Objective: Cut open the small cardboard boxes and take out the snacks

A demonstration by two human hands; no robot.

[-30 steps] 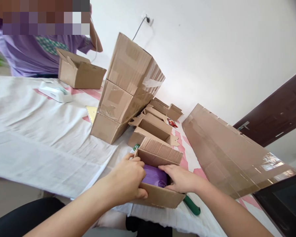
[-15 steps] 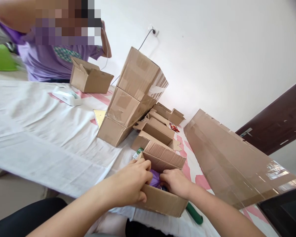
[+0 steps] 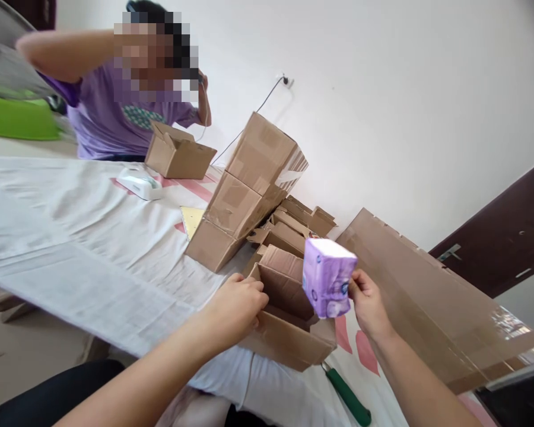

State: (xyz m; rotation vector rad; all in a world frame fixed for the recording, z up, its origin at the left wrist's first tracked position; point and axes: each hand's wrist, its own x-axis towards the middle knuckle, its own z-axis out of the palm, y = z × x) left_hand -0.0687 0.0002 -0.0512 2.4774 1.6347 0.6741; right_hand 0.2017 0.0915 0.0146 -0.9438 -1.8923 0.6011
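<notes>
My right hand pinches the lower right side of a purple soft pack with a white top, which looks like a tissue pack. The pack hangs above the right part of an open cardboard box. At that box's left side, my left hand is closed over the rim, its fingertips partly hidden. Brown inner walls show in the box, though the pack covers part of the inside. Just in front of the box's right corner lies a tool with a green handle.
Behind the box stand more open boxes and a leaning stack of taped boxes. A large cardboard sheet lines the right side. Across the table sits a person in purple, near another open box and a white device.
My right hand has lifted the purple pack up out of the box and to the right. My left hand stays on the box rim. The view has shifted slightly.
</notes>
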